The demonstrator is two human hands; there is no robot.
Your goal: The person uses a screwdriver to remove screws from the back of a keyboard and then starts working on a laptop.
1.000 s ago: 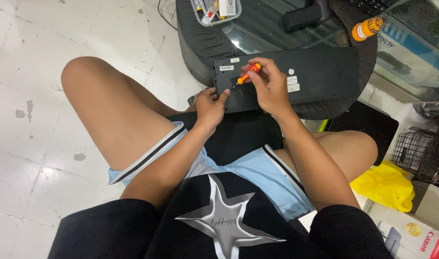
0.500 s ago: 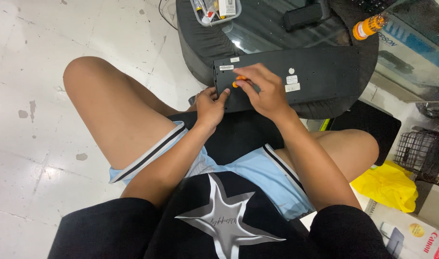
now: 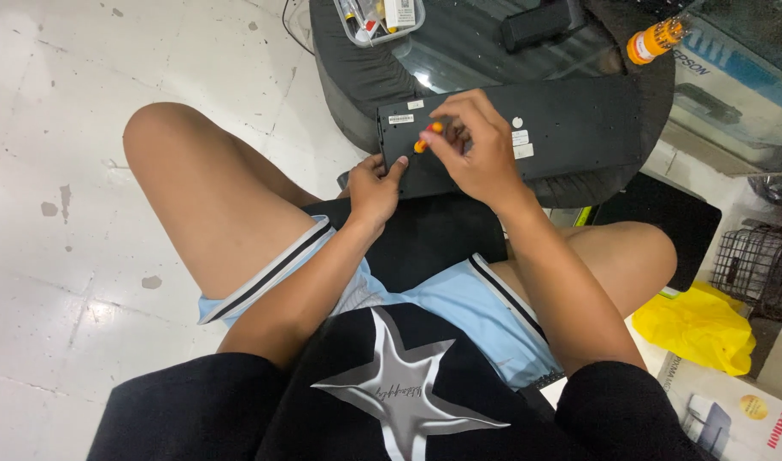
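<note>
- Compared with half a second ago, I see the orange tip of the small orange-and-yellow-handled screwdriver showing again at my right hand, which sits a little further left on the long flat black plastic panel.
- I judge the tool is being reset on a fastener near the panel's left end.
- My right hand's fingers are curled, pinching the screwdriver.
- My left hand is loosely closed, thumb pressing the panel's near left edge, steadying it.
- The panel lies across the round dark stool before my knees.

White stickers on black panel; white box bottom right
</note>
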